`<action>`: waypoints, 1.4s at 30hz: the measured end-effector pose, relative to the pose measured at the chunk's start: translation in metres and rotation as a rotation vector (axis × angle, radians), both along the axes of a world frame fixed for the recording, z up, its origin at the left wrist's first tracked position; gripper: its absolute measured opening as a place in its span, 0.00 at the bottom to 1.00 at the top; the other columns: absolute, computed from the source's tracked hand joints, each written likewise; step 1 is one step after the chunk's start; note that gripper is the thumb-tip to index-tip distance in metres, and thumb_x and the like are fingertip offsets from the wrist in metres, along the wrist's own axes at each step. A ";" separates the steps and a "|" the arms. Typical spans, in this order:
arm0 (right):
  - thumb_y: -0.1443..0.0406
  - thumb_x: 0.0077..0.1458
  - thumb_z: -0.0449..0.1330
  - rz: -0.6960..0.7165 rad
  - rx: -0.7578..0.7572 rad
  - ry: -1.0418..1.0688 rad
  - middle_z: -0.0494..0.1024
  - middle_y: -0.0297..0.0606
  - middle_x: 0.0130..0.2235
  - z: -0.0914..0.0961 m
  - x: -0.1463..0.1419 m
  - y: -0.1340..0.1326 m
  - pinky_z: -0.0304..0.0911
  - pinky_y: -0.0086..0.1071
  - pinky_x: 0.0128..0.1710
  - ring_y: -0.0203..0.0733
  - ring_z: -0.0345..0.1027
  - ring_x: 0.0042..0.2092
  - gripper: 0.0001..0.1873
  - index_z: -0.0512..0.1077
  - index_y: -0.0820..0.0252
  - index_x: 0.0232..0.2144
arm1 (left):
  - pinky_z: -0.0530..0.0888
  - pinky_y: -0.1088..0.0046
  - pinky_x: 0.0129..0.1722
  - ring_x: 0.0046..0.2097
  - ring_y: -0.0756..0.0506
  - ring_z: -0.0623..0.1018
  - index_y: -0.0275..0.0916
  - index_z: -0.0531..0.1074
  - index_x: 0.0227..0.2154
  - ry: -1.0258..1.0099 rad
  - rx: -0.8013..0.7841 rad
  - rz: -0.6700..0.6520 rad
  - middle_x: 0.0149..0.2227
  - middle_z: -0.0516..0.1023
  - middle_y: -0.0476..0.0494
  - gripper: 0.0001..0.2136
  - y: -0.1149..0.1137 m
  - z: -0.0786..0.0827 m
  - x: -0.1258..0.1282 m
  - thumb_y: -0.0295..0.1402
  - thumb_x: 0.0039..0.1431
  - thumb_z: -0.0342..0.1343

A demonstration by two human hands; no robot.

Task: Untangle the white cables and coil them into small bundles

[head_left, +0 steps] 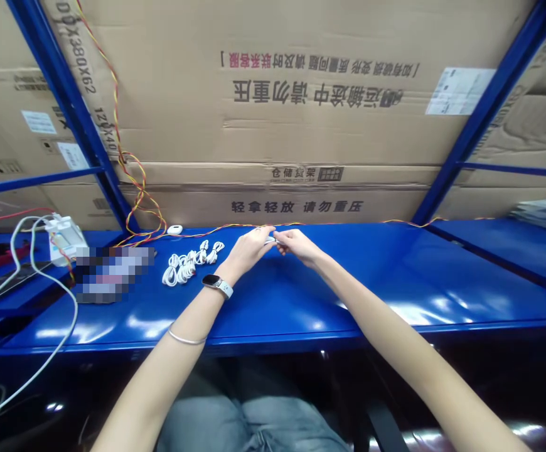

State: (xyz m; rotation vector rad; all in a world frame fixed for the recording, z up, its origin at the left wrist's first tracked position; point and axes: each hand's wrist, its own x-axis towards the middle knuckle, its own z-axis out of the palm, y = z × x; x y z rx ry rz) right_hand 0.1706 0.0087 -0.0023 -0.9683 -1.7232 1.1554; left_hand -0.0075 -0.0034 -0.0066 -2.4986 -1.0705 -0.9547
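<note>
My left hand (249, 248) and my right hand (296, 245) meet over the middle of the blue shelf (348, 282), fingers pinched together on a small white piece (270, 239) held between them. I cannot make out what it is. A watch and a thin bangle sit on my left forearm. Several coiled white cables (189, 262) lie in a loose row on the shelf just left of my left hand.
A red-and-yellow twisted wire (134, 188) runs down the blue upright and along the back of the shelf. A white power strip (66, 242) with its cord sits at the left, a small white oval device (174, 230) behind the cables. Cardboard boxes (301, 113) wall the back.
</note>
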 end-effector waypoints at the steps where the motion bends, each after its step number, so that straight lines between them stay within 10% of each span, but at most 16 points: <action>1: 0.38 0.42 0.61 0.000 -0.002 -0.007 0.69 0.35 0.21 -0.002 0.000 0.001 0.56 0.28 0.25 0.32 0.60 0.24 0.32 0.68 0.63 0.20 | 0.72 0.69 0.46 0.51 0.42 0.76 0.35 0.65 0.52 0.036 0.025 0.027 0.49 0.76 0.36 0.16 0.001 0.000 0.000 0.37 0.66 0.48; 12: 0.50 0.49 0.62 -0.016 -0.052 -0.071 0.73 0.36 0.26 0.004 0.004 0.000 0.58 0.27 0.26 0.34 0.64 0.28 0.20 0.71 0.63 0.26 | 0.68 0.59 0.42 0.45 0.38 0.74 0.27 0.70 0.49 0.377 0.237 0.267 0.42 0.76 0.29 0.17 -0.013 0.001 0.019 0.23 0.66 0.39; 20: 0.54 0.47 0.66 0.146 0.030 -0.111 0.79 0.39 0.38 0.018 0.023 0.001 0.65 0.30 0.38 0.40 0.71 0.40 0.20 0.76 0.62 0.39 | 0.64 0.57 0.55 0.42 0.43 0.75 0.29 0.72 0.46 0.699 0.440 0.007 0.39 0.77 0.35 0.15 -0.013 0.026 0.005 0.19 0.63 0.42; 29: 0.58 0.44 0.69 0.446 -0.011 -0.152 0.80 0.38 0.34 0.036 0.030 -0.013 0.65 0.33 0.41 0.40 0.73 0.37 0.18 0.77 0.63 0.36 | 0.64 0.63 0.57 0.48 0.45 0.75 0.38 0.73 0.45 0.817 0.283 -0.252 0.43 0.78 0.39 0.17 -0.050 0.066 -0.008 0.19 0.62 0.43; 42: 0.60 0.43 0.69 0.559 -0.065 -0.283 0.79 0.35 0.33 0.045 0.029 -0.026 0.65 0.32 0.40 0.39 0.71 0.36 0.16 0.75 0.64 0.34 | 0.67 0.59 0.55 0.54 0.42 0.73 0.44 0.75 0.44 0.842 0.180 -0.318 0.48 0.78 0.42 0.21 -0.062 0.061 0.001 0.19 0.59 0.41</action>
